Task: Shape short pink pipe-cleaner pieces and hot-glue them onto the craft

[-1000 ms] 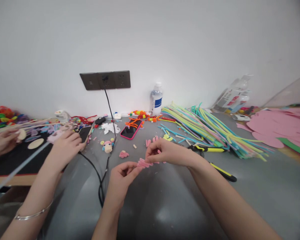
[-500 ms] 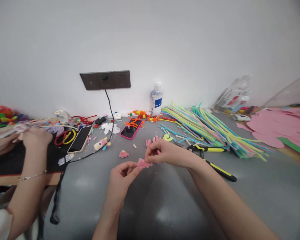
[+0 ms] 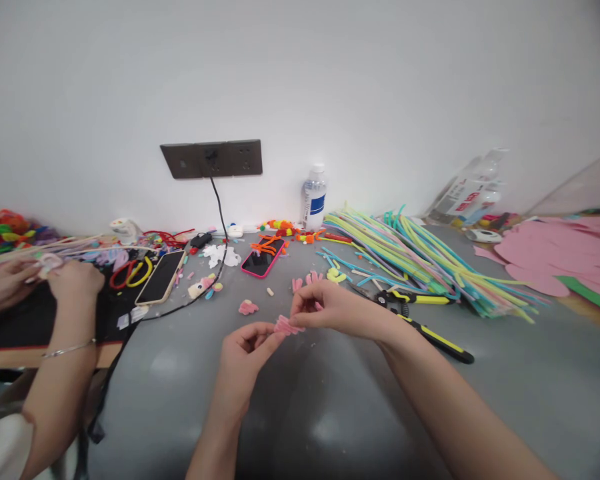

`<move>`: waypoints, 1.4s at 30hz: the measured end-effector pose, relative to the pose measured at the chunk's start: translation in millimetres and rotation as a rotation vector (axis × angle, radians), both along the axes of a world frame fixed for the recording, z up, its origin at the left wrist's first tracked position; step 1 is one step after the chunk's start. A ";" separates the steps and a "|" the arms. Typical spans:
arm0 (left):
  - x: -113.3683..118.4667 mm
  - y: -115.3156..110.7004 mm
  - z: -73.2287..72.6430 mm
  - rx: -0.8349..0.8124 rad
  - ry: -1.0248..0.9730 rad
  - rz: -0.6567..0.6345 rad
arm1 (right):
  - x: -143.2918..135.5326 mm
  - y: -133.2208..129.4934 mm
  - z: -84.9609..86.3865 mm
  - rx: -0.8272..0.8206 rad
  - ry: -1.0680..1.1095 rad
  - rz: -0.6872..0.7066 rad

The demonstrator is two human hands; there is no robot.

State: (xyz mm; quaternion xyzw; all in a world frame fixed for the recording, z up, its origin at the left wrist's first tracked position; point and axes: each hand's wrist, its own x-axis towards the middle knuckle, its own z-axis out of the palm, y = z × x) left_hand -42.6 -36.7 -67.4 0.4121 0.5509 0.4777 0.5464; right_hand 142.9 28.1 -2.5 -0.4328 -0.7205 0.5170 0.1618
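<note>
Between my two hands is a folded pink pipe cleaner (image 3: 287,326), bent into tight zigzags. My left hand (image 3: 247,353) pinches its left end between thumb and fingers. On its right end, the fingertips of my right hand (image 3: 323,308) are closed. Another folded pink piece (image 3: 249,307) lies on the grey table, just beyond my left hand. More pink pieces (image 3: 310,278) lie behind my right hand, partly hidden by it. Pliers with yellow and black handles (image 3: 437,340) rest beside my right forearm.
Bundled pastel pipe cleaners (image 3: 405,253) lie back right, near pink paper shapes (image 3: 540,253). A bottle (image 3: 314,199) stands by the wall. A pink-cased phone (image 3: 263,260) and a black cable (image 3: 217,267) lie left of centre. At left, a co-worker's hands (image 3: 75,283) hold something pale.
My hands and the pink pipe cleaner stay almost in place. The co-worker's hands at left have shifted slightly, and the pale thing in them is turned differently.
</note>
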 end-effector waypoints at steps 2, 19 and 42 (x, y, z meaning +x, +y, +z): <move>0.0 0.0 -0.3 0.000 0.009 0.002 | 0.8 -0.7 -3.2 0.008 0.007 -0.009; 0.3 -0.1 -4.9 0.017 0.038 0.015 | -5.1 -15.7 -14.7 0.114 0.032 -0.159; -7.1 -4.2 -5.2 0.179 0.208 -0.096 | 6.4 -25.4 -14.1 0.000 0.168 -0.095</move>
